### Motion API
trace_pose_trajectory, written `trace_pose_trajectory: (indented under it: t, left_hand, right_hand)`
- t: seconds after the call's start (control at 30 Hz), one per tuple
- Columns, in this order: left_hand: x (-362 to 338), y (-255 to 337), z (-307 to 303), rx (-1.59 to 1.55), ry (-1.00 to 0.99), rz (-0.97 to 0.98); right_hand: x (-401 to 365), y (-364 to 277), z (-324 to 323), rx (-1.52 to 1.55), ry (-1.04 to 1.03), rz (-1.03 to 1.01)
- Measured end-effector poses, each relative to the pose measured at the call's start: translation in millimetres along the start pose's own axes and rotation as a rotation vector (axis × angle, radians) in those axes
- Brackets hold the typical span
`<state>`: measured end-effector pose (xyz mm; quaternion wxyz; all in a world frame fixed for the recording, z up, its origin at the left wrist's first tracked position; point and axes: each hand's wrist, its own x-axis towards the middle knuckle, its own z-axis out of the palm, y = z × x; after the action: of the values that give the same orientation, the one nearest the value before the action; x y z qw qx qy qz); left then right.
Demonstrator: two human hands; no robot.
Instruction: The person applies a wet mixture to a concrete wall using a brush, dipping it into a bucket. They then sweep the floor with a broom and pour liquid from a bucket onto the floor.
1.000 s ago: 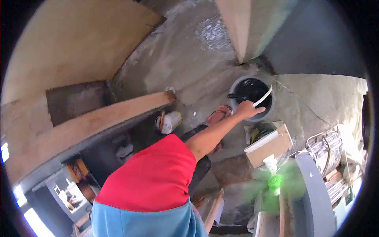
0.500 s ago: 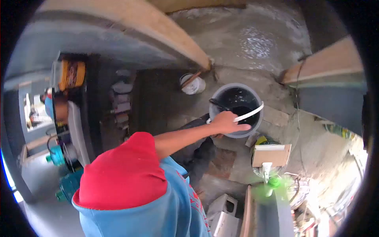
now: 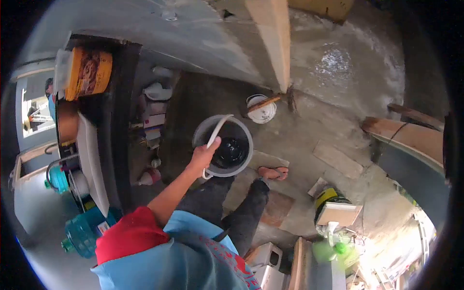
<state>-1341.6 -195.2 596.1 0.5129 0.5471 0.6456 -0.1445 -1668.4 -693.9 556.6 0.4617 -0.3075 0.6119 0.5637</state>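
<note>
My left hand (image 3: 203,157) is closed around the white handle (image 3: 218,130) of a grey bucket (image 3: 200,130). The bucket hangs or stands below the hand, beside my legs; whether it touches the floor I cannot tell. Its inside is dark, with something shiny at the bottom. My right hand does not show. One sandalled foot (image 3: 273,173) stands to the right of the bucket.
A white pail (image 3: 263,113) with a brown stick across it stands beyond the bucket. Left are a shelf with an orange-yellow tub (image 3: 89,72) and a teal water jug (image 3: 87,232). A green fan (image 3: 338,249) is lower right; wooden posts rise ahead.
My left hand and the bucket have moved left in view, towards the shelf side. The view has shifted, and my sandalled foot now shows clearly. The hand keeps its hold on the handle.
</note>
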Motion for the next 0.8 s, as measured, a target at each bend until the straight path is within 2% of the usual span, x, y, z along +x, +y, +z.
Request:
trace_pose_trajectory:
  t: [0.03, 0.1, 0.13, 0.2, 0.23, 0.3, 0.33, 0.37, 0.4, 0.47, 0.53, 0.6, 0.7, 0.77, 0.8]
  left_hand:
    - [15.3, -0.1, -14.5, 0.004, -0.001, -0.007]
    - [50.0, -6.3, -40.5, -0.316, -0.012, -0.124]
    - [69.9, -7.3, -51.9, -0.318, -0.016, -0.129]
    - [111.6, -8.4, -71.1, -0.514, -0.028, -0.085]
    - [132.2, -4.2, -73.5, -0.562, 0.054, -0.100]
    - [176.0, -0.2, -90.4, -0.630, 0.038, -0.116]
    - [200.6, 0.7, -100.2, -0.707, 0.036, -0.123]
    - [229.2, -3.4, -108.0, -0.743, 0.051, -0.140]
    - [254.6, -8.6, -114.0, -0.713, 0.031, -0.149]
    - [295.8, -5.6, -111.7, -1.005, -0.015, -0.172]
    - [326.9, -0.1, -102.1, -0.963, -0.036, -0.150]
    - [382.5, -11.5, -100.9, -1.118, -0.197, -0.093]
    - [433.4, -12.7, -97.1, -1.003, -0.334, -0.067]
    - [432.7, -2.9, -82.4, -1.003, -0.364, -0.050]
    - [440.4, -0.7, -74.1, -1.009, -0.378, -0.042]
  right_hand:
    - [1.1, 8.9, 4.5, 0.000, 0.004, 0.022]
    - [1.5, 27.5, 12.3, -0.008, -0.005, 0.070]
    - [1.5, 36.0, 16.0, -0.007, -0.015, 0.091]
    - [3.3, 54.6, 22.5, 0.003, -0.049, 0.131]
    - [5.1, 66.7, 22.0, 0.012, -0.090, 0.153]
    - [13.0, 86.8, 17.4, 0.034, -0.186, 0.196]
    - [-3.5, 74.3, 37.4, -0.022, -0.106, 0.220]
    - [-25.1, 57.4, 73.0, 0.046, 0.069, 0.150]
    - [-33.1, 57.3, 86.9, 0.053, 0.121, 0.127]
    - [-37.4, 59.1, 94.0, 0.010, 0.152, 0.102]
    - [-36.8, 60.6, 99.5, -0.032, 0.188, 0.089]
    - [-29.8, 63.6, 98.2, -0.088, 0.229, 0.086]
    - [-32.7, 73.8, 111.5, -0.071, 0.251, 0.034]
    - [-43.9, 71.1, 130.6, 0.007, 0.239, -0.069]
    - [-37.6, 68.0, 137.8, -0.006, 0.313, -0.030]
